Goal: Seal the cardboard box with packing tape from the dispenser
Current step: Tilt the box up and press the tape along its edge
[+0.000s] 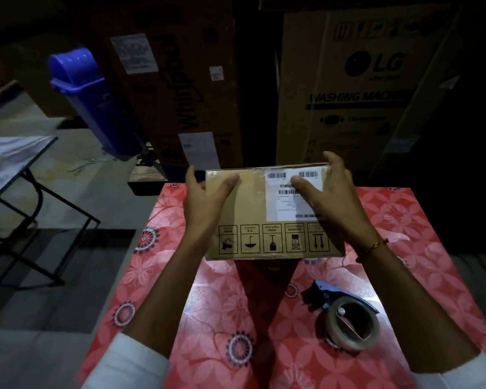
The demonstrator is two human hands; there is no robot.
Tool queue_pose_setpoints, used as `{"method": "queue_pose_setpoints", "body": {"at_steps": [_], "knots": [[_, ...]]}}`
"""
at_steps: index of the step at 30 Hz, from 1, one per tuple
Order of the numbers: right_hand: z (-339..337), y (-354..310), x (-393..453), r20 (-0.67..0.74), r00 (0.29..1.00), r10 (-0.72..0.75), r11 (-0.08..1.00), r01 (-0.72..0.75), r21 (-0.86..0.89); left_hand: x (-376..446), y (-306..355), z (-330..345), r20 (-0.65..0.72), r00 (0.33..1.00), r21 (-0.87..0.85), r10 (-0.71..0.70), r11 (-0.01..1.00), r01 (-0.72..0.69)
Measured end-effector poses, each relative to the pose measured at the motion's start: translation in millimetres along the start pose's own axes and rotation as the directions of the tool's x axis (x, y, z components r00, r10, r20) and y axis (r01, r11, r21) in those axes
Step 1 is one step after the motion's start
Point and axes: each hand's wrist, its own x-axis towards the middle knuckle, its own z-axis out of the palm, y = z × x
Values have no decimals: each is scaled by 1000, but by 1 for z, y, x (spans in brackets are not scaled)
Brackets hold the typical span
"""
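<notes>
I see the cardboard box [272, 214] lying flat at the far end of the tabletop [157, 265], its far edge level with or just past the tabletop's far edge. Left hand [205, 200] clasps the box's left edge: thumb on the top face, fingers wrapped round the side. Right hand [331, 197] clasps the right edge: thumb on the white shipping label [286, 192], fingers curled over the far right corner. Each grip is closed on the box. The tape dispenser [348, 318] lies on its side near the right forearm, well apart from the box, untouched. Open tabletop shows between the forearms and along the left edge. Large cartons [357, 88] stand close behind the tabletop; blue bin [93, 99] far left.
</notes>
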Motion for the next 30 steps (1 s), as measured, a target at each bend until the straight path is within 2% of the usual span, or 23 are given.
{"method": "queue_pose_setpoints", "body": {"at_steps": [1, 3, 6, 9, 14, 18, 23, 27, 30], "knots": [[0, 2, -2, -3, 1000, 10, 999, -10, 42, -1, -3, 0, 43, 996, -53, -72, 996, 74], [0, 4, -4, 4, 1000, 10, 994, -10, 111, -4, -4, 0, 83, 994, -29, -71, 997, 74], [2, 10, -7, -24, 1000, -8, 978, 13, 207, -9, 0, 3, 16, 1000, 86, 5, 996, -6], [10, 18, -12, -69, 997, -29, 977, 43, 208, -8, -5, 8, -56, 997, 153, 51, 987, -42], [25, 42, -23, -122, 990, -70, 964, 99, 245, -6, -33, 7, -32, 999, 12, 36, 999, -35], [32, 68, -20, -29, 996, -80, 983, 84, 162, -5, -56, 1, 79, 995, -13, 54, 999, -53], [44, 96, -24, 33, 993, -110, 993, 111, -36, -11, -86, -4, 206, 975, 95, 80, 990, -101], [56, 124, -42, 45, 997, -59, 995, 62, -73, -23, -118, -6, 257, 966, 154, 14, 987, -55], [61, 134, -46, 13, 998, -61, 997, 62, -56, -25, -130, -6, 243, 970, 170, 6, 984, -48]]}}
